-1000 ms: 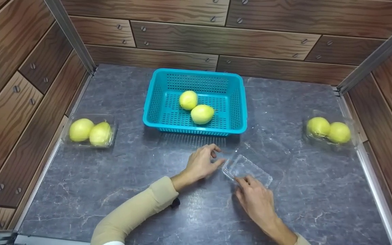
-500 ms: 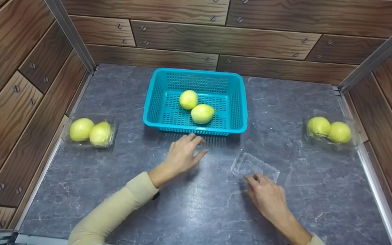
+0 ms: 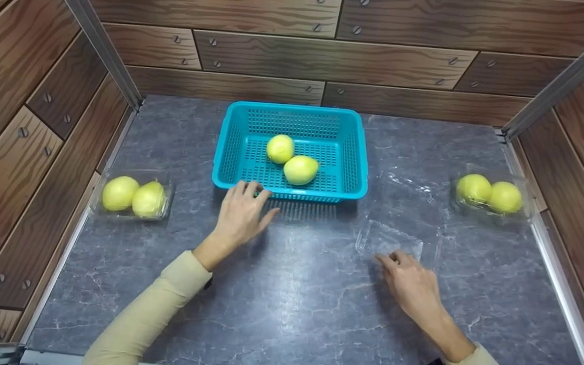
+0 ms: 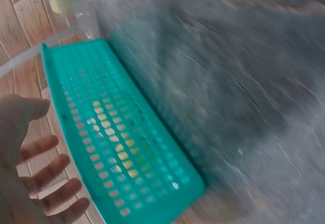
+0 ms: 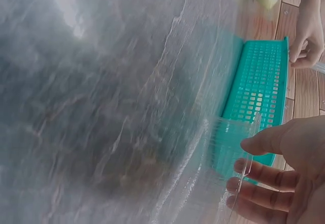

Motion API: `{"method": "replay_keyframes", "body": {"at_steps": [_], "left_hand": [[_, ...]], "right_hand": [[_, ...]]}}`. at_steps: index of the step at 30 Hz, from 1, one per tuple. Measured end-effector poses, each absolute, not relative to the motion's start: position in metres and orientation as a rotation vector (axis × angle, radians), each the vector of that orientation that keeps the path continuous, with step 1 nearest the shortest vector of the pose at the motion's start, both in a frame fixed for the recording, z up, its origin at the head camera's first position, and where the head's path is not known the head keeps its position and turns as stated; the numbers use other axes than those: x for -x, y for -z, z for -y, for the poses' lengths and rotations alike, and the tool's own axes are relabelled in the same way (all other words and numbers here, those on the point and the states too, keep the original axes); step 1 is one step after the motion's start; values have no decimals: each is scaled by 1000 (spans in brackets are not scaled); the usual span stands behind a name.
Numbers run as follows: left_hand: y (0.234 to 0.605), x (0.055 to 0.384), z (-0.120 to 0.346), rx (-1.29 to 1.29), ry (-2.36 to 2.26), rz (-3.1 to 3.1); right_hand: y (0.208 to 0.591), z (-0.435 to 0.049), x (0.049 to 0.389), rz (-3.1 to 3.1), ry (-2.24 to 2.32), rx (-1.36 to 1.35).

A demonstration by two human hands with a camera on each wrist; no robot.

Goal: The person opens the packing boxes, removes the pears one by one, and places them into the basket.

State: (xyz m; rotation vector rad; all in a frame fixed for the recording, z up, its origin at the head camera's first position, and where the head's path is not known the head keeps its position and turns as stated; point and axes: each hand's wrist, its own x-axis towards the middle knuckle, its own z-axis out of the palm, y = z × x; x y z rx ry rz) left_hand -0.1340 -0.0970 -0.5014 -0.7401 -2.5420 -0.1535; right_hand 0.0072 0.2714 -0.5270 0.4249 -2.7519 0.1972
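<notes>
The thumb and fingers of the right hand [image 3: 413, 281] are pinching the near edge of a clear plastic container [image 3: 391, 238], the thumb lying on one side of the rim and the curled fingers on the other. The left hand [image 3: 239, 213] is holding nothing; its fingers [image 4: 48, 173] are hanging loosely bent and apart, the thumb standing away from them, at the front of the turquoise basket [image 3: 327, 195]. Whether they are touching its rim, I cannot tell.

The container is sitting in front of the basket's right end, its faint edges and glints blending into the grey marbled tabletop [image 3: 292, 304]; its full outline is hard to make out, and the hand is covering part of its near side. The sleeves [image 3: 145, 309] are running out of the frame at the bottom, the right one nearly all cut off.

Two yellow fruits [image 3: 300, 170] are lying in the basket, seen whole from the head but showing only as pale patches through the holes in the left wrist view. The right wrist view alone is showing the thumb's grip clearly. Farther out, a left pack [image 3: 168, 203] and a right pack [image 3: 526, 200] are each holding two more yellow fruits under clear plastic.
</notes>
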Motion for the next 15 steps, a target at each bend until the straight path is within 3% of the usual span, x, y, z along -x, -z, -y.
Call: {"method": "replay_keyframes", "body": {"at_steps": [15], "left_hand": [[519,159,127,665,59,2525]], "right_hand": [[537,-297,11,2697,-183,-500]]}}
